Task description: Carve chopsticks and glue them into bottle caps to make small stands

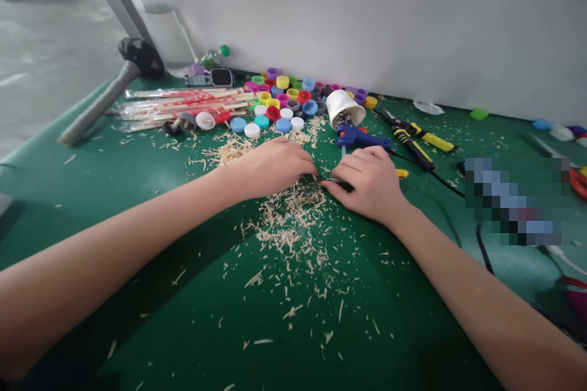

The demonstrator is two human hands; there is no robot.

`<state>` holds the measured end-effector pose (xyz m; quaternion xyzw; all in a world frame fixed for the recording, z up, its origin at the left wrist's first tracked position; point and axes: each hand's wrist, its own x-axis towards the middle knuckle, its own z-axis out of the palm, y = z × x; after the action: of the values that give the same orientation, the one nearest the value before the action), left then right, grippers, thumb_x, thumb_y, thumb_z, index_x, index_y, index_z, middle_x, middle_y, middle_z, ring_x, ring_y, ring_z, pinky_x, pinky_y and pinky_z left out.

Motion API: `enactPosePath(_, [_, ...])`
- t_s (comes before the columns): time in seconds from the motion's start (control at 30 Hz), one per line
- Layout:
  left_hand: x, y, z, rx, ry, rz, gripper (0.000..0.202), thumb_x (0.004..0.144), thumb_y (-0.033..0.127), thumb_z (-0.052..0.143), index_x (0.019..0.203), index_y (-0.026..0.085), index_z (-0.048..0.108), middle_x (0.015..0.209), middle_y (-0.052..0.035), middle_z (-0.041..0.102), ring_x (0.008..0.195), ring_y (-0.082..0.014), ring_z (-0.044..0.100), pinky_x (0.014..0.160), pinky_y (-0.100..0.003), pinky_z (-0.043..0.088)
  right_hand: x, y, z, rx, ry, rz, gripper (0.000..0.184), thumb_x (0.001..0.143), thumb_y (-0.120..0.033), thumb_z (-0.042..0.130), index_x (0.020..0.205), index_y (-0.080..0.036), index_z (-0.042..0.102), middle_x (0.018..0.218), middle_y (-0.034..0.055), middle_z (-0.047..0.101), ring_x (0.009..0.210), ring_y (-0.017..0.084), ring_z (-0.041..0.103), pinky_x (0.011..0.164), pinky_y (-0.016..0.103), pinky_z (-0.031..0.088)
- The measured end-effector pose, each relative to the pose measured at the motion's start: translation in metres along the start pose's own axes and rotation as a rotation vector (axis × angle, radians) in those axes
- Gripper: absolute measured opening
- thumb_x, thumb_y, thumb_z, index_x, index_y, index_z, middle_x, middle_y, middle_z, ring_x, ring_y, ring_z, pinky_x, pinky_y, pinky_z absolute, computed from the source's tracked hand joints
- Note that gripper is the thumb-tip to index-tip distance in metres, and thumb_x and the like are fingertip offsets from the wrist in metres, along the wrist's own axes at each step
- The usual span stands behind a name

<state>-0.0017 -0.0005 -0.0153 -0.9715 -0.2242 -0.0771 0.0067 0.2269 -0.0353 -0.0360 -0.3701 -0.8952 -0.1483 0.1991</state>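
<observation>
My left hand (277, 164) is closed in a pinch over the wood shavings, its fingertips on a small pale wooden stick (315, 177) that is mostly hidden. Just to the right, my right hand (369, 186) is wrapped around a utility knife (340, 182). Its grey blade end shows between thumb and fingers, pointing left toward the stick, and a yellow end sticks out behind the hand. Thin wood shavings (293, 219) lie under and in front of both hands.
Behind the hands are colourful bottle caps (273, 113), wrapped sticks (183, 103), a white cup (345, 108) and a blue glue gun (360, 139). A mallet (103, 97) lies at left. Yellow-black pliers (415, 145), cables and a pixelated object (511, 201) are at right.
</observation>
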Motion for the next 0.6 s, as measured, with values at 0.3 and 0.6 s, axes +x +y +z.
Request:
enactPosePath(0.3, [-0.0028,0.0012,-0.0023,0.046,-0.019,0.002,0.039,0.088,0.006,0.039,0.113,0.023,0.063,0.109,-0.0012,0.071,0.102,-0.0162,0.062,0.082,-0.033,0.041,-0.0003,-0.0012,-0.0008,-0.001,0.007,-0.017,0.027,0.088,-0.038,0.054,0.068,-0.021,0.056,0.069,-0.0008,0.06,0.07,0.016,0.048,0.076,0.035,0.031])
enactPosePath(0.6, [-0.0032,0.0015,-0.0022,0.041,-0.003,-0.003,0.037,0.09,0.009,0.038,0.109,0.024,0.065,0.109,-0.001,0.071,0.103,-0.0162,0.061,0.08,-0.033,0.039,-0.0002,-0.0013,-0.0009,0.001,0.015,-0.009,0.026,0.088,-0.038,0.055,0.068,-0.021,0.055,0.07,-0.0004,0.06,0.07,0.016,0.048,0.076,0.035,0.032])
